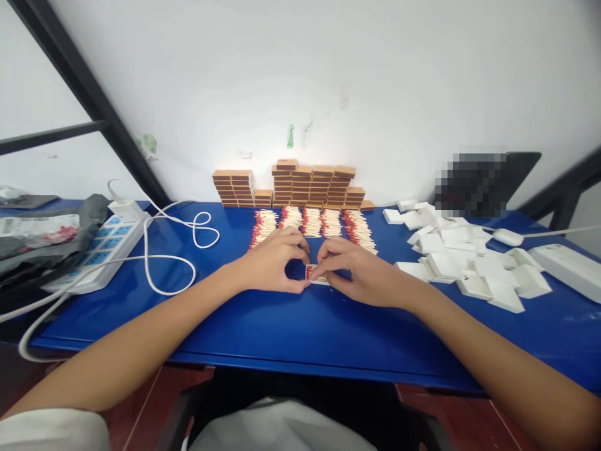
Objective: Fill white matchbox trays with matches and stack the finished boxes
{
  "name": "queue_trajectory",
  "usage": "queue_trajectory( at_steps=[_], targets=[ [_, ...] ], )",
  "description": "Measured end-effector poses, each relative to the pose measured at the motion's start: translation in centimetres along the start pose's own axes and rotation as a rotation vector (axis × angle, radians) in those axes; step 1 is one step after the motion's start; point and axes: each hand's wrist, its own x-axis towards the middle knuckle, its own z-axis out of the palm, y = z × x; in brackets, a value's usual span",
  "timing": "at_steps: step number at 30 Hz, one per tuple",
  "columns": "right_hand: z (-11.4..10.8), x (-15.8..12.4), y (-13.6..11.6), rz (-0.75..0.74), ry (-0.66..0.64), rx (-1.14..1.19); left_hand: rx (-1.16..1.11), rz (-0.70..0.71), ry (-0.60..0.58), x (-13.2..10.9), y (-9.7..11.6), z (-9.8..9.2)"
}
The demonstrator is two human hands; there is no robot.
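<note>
A small white matchbox tray (321, 283) lies on the blue table, with red-tipped matches (308, 272) inside. My left hand (275, 260) curves around the tray's left end, its thumb at the near corner and its fingers on the far side. Over the tray, my right hand (359, 270) has its fingertips bent down onto the matches, covering much of them. Just beyond both hands are several bundles of loose matches (312, 223) laid side by side, their red heads mostly to the left.
Brown matchboxes (300, 186) stand stacked against the wall. Many white trays (451, 241) are heaped to the right, near a white box (570, 269) and a dark, partly blurred panel (519, 181). At left are a power strip (106, 254), looping white cables (146, 250) and a grey plastic bag (87, 219).
</note>
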Motion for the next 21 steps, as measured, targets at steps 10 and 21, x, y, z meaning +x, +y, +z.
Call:
queue_trajectory(
  at_steps=[10, 21],
  targets=[
    [-0.72, -0.09, 1.04, 0.043, 0.041, -0.036, 0.02, 0.01, -0.004, -0.05, 0.12, -0.03],
    [-0.29, 0.15, 0.87, 0.107, 0.035, -0.059, 0.038, 0.001, -0.005, -0.12, 0.0, 0.09]
  ],
)
